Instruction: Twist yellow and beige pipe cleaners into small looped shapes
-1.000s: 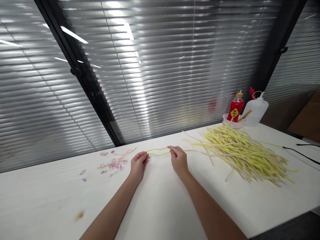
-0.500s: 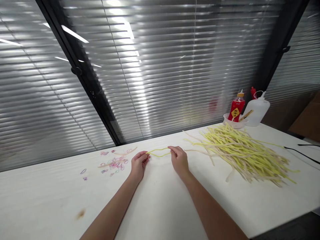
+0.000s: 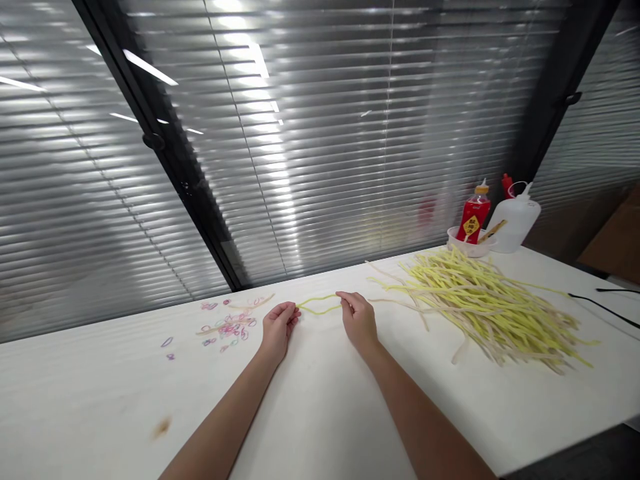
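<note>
Two thin yellow strands [image 3: 319, 305] stretch between my hands just above the white table [image 3: 310, 407]. My left hand [image 3: 278, 327] pinches their left ends, fingers closed. My right hand [image 3: 357, 319] pinches their right ends, fingers curled. A big loose heap of yellow and beige strands [image 3: 487, 307] lies to the right of my right hand. Small pink and purple rubber bands [image 3: 226, 327] are scattered to the left of my left hand.
At the table's far right stand a red bottle [image 3: 473, 218], a white squeeze bottle [image 3: 516, 219] and a small white bowl [image 3: 469, 245] with a stick in it. A black cable [image 3: 603, 308] runs along the right edge. Blinds behind glass rise right behind the table.
Almost nothing has moved. My hands stay in place, and the strands between them sag and shift slightly.
</note>
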Tool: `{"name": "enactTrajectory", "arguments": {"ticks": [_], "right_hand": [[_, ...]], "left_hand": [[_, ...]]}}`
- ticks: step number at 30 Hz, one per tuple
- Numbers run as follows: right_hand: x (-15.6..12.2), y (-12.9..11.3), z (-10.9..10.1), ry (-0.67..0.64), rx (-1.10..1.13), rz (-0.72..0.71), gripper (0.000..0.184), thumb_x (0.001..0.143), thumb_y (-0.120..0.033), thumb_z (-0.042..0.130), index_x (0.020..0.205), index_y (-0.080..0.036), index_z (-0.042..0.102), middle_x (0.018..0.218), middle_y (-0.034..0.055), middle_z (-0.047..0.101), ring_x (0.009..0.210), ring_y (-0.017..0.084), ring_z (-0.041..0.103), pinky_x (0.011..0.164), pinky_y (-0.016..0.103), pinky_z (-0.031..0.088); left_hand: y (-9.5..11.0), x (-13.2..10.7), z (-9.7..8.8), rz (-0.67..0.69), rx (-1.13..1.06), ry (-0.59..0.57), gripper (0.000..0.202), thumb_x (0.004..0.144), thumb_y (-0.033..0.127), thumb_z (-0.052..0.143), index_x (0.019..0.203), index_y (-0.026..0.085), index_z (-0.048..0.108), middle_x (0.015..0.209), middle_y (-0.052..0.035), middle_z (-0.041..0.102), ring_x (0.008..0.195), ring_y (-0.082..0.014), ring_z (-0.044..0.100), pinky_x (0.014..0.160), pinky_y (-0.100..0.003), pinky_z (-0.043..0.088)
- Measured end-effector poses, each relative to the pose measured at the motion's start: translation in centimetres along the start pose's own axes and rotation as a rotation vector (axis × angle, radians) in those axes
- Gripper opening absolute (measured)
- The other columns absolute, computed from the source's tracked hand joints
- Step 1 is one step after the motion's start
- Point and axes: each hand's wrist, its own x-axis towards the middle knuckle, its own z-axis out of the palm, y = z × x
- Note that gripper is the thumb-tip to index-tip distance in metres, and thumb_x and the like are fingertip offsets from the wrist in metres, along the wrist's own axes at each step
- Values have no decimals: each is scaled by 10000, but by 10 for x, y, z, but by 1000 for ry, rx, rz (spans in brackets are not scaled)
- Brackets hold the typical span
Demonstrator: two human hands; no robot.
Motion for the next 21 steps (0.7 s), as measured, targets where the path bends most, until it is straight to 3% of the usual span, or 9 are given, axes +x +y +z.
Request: {"name": "enactTrajectory", "arguments": {"ticks": [10, 15, 21], "right_hand": [[-1, 1, 1, -98, -85, -19, 333, 848, -346, 521, 1148, -246, 623, 921, 20, 638, 552, 106, 479, 653, 268, 463], [-2, 4, 3, -193, -118, -93, 390, 796, -301, 604, 1182, -242, 601, 933, 19, 628, 662, 127, 551, 699, 265, 471], [-3, 6, 2, -301, -249, -85, 429, 806, -296, 600, 1231, -249, 562, 1010, 29, 633, 749, 143, 596, 714, 268, 474]], "left_hand": [[-4, 4, -1, 36, 7, 50, 354, 534, 334, 802, 755, 117, 629, 630, 0, 610, 589, -73, 528, 583, -190, 416], [-4, 4, 0, 53, -18, 56, 334, 535, 321, 795, 735, 121, 617, 620, 11, 588, 580, -72, 514, 569, -192, 411], [-2, 3, 1, 54, -45, 83, 297, 551, 286, 782, 728, 127, 604, 626, 21, 577, 573, -62, 510, 565, -185, 417]]}}
